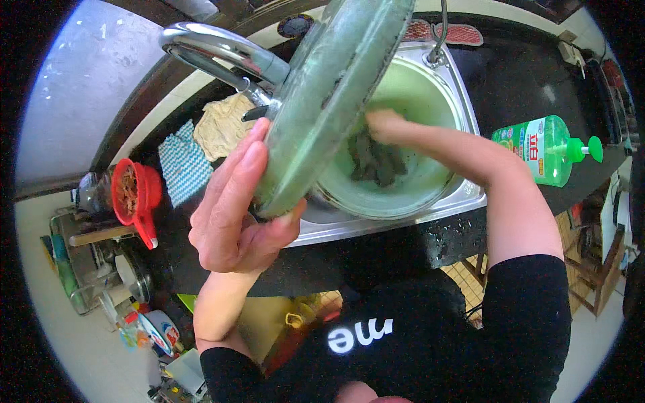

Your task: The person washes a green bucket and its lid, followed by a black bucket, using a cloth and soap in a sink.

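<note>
My left hand (235,215) grips the lower edge of a large round pale-green translucent piece (329,101), perhaps a lid or shallow basin. It is tipped up nearly on edge above the sink, and dark grime marks its rim. Below it, a pale-green basin (430,191) stands in the metal sink (474,191), partly hidden by the raised piece. My right hand (386,126) reaches into this basin, slightly blurred, its fingers closed over a dark, limp, cloth-like thing (379,161) in cloudy water.
A chrome faucet (232,50) arches left of the raised piece. Beside it lie a beige cloth (222,124) and a blue-striped cloth (185,164). A red strainer (138,195) holds brown bits at left. A green pump bottle (551,151) lies at right; pink scrub pads (460,33) sit behind.
</note>
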A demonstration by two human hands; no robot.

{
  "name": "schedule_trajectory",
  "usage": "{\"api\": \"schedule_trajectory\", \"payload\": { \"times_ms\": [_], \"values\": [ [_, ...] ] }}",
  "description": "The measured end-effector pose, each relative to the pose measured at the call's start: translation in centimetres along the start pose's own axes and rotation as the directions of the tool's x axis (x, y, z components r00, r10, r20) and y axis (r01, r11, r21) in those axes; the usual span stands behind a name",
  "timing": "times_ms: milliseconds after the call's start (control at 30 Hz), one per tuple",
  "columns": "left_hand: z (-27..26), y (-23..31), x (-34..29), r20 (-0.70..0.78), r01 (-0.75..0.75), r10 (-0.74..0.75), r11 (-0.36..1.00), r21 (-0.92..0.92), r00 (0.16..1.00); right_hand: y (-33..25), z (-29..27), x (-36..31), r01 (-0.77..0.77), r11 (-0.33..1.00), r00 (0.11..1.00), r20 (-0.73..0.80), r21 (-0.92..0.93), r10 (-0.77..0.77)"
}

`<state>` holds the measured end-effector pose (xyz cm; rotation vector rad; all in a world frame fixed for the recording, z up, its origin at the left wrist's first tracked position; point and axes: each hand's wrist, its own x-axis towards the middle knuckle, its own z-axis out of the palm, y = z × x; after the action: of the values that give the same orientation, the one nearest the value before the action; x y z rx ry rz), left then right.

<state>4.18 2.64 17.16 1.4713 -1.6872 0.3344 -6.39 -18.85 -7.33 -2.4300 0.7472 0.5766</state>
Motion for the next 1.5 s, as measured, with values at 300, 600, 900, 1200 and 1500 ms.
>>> {"api": "schedule_trajectory", "payload": {
  "times_ms": [300,600,900,1200,1500],
  "values": [
    [5.5,-2.8,-5.2,-0.176,0.149,-0.169,0.981,-0.121,0.970,1.1,3.0,2.0,0.090,0.883,0.983,0.183,-0.460,-0.005],
    [13.4,-4.4,-8.6,-0.265,0.368,-0.708,0.605,-0.706,0.654,2.6,4.9,3.0,0.223,0.841,0.975,0.107,-0.493,-0.195],
    [12.3,-5.6,-8.1,-0.199,0.394,-0.694,0.593,-0.702,0.692,3.1,5.4,3.8,0.293,0.808,0.953,0.084,-0.512,-0.292],
    [10.1,-6.8,-7.3,-0.115,0.541,-0.865,0.404,-0.738,0.488,3.1,3.4,2.6,0.194,0.881,0.981,0.066,-0.431,-0.184],
    [14.9,-5.6,-7.1,-0.315,0.500,-0.877,0.468,-0.728,0.362,1.1,4.8,0.5,-0.170,0.981,0.983,0.055,-0.096,0.176]
  ]
}}
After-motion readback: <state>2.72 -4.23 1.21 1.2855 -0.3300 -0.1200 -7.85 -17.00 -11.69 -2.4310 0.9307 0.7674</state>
